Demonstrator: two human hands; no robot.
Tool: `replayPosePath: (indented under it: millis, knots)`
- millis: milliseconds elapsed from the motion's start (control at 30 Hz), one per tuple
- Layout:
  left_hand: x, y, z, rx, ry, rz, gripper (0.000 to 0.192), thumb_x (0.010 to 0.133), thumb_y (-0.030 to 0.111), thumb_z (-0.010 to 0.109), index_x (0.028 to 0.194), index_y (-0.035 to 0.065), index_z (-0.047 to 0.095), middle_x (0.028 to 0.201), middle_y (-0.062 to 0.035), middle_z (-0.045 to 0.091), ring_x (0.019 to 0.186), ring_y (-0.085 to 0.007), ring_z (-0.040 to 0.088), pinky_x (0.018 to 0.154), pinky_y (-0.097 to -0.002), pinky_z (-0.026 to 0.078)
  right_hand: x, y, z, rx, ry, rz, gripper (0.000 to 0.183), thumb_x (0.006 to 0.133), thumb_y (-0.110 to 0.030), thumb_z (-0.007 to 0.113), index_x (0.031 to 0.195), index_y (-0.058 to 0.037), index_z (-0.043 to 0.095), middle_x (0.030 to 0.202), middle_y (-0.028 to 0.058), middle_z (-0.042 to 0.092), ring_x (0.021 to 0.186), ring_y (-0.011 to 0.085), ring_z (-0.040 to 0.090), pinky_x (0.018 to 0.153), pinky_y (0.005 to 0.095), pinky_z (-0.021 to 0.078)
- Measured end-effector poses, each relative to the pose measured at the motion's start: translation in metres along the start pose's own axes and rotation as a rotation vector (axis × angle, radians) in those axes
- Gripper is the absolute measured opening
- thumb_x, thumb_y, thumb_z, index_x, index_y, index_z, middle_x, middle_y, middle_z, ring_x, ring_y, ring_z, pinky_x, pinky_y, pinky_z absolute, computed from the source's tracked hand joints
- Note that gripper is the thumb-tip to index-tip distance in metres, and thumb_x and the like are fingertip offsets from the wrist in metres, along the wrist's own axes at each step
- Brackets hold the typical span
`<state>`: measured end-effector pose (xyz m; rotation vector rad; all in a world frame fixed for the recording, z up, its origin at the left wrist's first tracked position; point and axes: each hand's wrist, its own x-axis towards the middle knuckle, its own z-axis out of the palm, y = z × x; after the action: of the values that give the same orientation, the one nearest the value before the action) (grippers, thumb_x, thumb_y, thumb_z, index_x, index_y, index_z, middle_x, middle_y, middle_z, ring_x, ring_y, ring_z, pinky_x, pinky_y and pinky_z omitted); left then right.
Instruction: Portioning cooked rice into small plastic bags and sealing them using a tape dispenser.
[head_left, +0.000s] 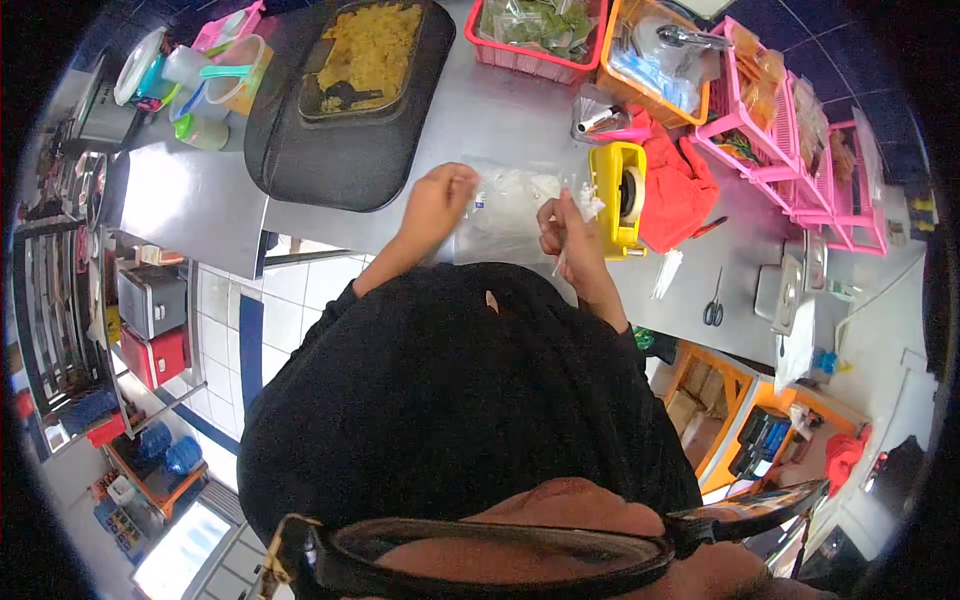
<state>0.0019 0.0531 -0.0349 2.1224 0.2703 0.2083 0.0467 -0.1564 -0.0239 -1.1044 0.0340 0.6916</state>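
My left hand (441, 201) is at the left side of a clear plastic bag (499, 225), its fingers curled together. Whether it pinches the bag's edge I cannot tell. My right hand (576, 234) is over the bag's right side, fingers bent around a thin white strip (559, 262) whose end pokes out below them. More small white pieces (591, 201) show just behind that hand, by a yellow tape dispenser (616, 202). Pale contents, not clear enough to name, show through the plastic (525, 186) between my hands.
A black tray (337, 161) bears a pan of yellow food (371, 56). Behind are a red basket of bagged leaves (536, 67) and an orange basket (652, 116). Red cloth (675, 187), white strips (666, 274), scissors (714, 309) and pink racks (780, 165) lie rightward on the steel table (480, 112).
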Motion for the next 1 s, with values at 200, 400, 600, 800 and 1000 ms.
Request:
replayPosePath:
  millis: [200,400,600,800,1000]
  knots:
    - [-0.010,0.047,0.021,-0.487,-0.372,-0.126,0.016,0.085,0.009,0.060,0.094,-0.0036,0.057,0.085,-0.0074,0.063,0.080,-0.0138,0.062,0.073,-0.0269,0.050,-0.002,0.007,0.008,-0.140,0.004,-0.032,0.033,0.091,-0.035,0.050,0.069,-0.0107,0.045,0.054,-0.0036,0.037,0.043,0.0058,0.030,0.040,0.0225,0.0223]
    - [-0.012,0.039,0.023,-0.606,-0.454,-0.138,0.019,0.084,0.011,0.063,0.095,-0.0040,0.058,0.086,-0.0099,0.064,0.080,-0.0122,0.062,0.073,-0.0262,0.050,-0.004,0.006,0.015,-0.306,0.118,-0.080,0.035,0.090,-0.034,0.053,0.065,-0.0090,0.051,0.052,-0.0037,0.042,0.044,0.0052,0.034,0.040,0.0234,0.0235]
    - [0.013,-0.013,0.027,0.546,-0.146,0.595,0.027,0.070,0.017,0.066,0.097,0.0113,0.065,0.090,-0.0001,0.061,0.092,-0.0189,0.052,0.076,-0.0362,0.040,0.011,0.010,-0.006,-0.020,0.116,-0.089,0.047,0.093,-0.041,0.043,0.055,-0.0153,0.030,0.051,-0.0046,0.019,0.042,0.0085,0.016,0.042,0.0254,0.0156]
    - [0.009,-0.026,0.045,0.806,-0.155,0.679,0.022,0.072,0.016,0.059,0.092,0.0155,0.067,0.079,0.0003,0.055,0.088,-0.0175,0.048,0.074,-0.0345,0.037,0.000,0.000,0.002,-0.012,0.074,-0.111,0.044,0.093,-0.037,0.046,0.058,-0.0133,0.034,0.050,-0.0038,0.023,0.043,0.0081,0.022,0.042,0.0243,0.0198]
    - [0.008,-0.016,0.038,0.795,-0.128,0.664,0.014,0.071,0.014,0.056,0.079,0.0151,0.068,0.077,0.0007,0.056,0.087,-0.0181,0.050,0.077,-0.0358,0.035,0.000,0.003,0.000,-0.029,0.144,-0.118,0.040,0.092,-0.036,0.046,0.062,-0.0101,0.042,0.053,-0.0017,0.035,0.042,0.0083,0.027,0.041,0.0227,0.0239]
